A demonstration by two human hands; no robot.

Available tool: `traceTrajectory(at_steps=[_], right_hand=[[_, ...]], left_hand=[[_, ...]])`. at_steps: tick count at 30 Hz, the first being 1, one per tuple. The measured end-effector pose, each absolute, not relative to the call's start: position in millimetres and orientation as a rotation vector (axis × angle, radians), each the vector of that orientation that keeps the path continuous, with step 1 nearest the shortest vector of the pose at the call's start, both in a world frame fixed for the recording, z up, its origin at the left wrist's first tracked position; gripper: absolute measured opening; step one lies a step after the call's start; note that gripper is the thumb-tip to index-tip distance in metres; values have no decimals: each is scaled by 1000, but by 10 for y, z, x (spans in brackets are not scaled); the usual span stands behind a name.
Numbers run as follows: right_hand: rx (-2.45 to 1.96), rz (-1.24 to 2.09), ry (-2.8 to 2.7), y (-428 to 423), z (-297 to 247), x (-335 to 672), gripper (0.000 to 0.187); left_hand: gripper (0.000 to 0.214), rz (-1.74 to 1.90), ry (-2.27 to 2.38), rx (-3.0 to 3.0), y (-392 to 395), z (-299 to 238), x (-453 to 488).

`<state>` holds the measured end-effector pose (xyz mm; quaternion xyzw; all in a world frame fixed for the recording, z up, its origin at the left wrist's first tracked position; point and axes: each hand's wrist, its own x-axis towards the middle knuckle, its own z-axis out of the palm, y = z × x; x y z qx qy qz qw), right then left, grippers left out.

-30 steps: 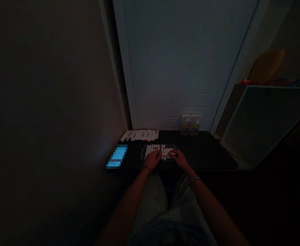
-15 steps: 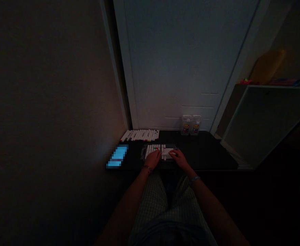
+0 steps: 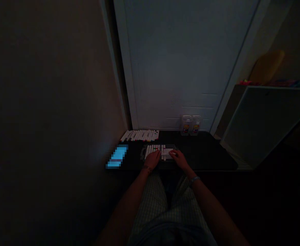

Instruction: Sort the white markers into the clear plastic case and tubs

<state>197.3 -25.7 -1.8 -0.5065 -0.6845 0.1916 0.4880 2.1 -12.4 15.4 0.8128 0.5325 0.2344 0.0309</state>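
Marker case (image 3: 142, 154) lies under left hand (image 3: 153, 159) and right hand (image 3: 179, 159).

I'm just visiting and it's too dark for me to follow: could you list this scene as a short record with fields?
Light: very dim
Left hand: resting on the marker case, near-left side
Right hand: on the case's right part; grip unclear
Behind case: row of markers, side by side
Left of case: glowing blue screen
By door: two small bottles
Underneath: dark mat
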Motion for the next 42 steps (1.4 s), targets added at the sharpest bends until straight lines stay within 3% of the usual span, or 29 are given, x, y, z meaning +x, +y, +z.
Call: traceTrajectory(at_steps=[14,22,42], right_hand=[[-1220,478,-1627,-218,-48,1977,32],[-1070,743,-1489,-274,70,2017,38],[-1045,768,-1443,-287,97,2055,39]], left_hand=[[37,769,1635,2485,-94,97,8],[35,791,1651,2467,-82,76,-7],[32,927,1596,2398,-140,135,-5]])
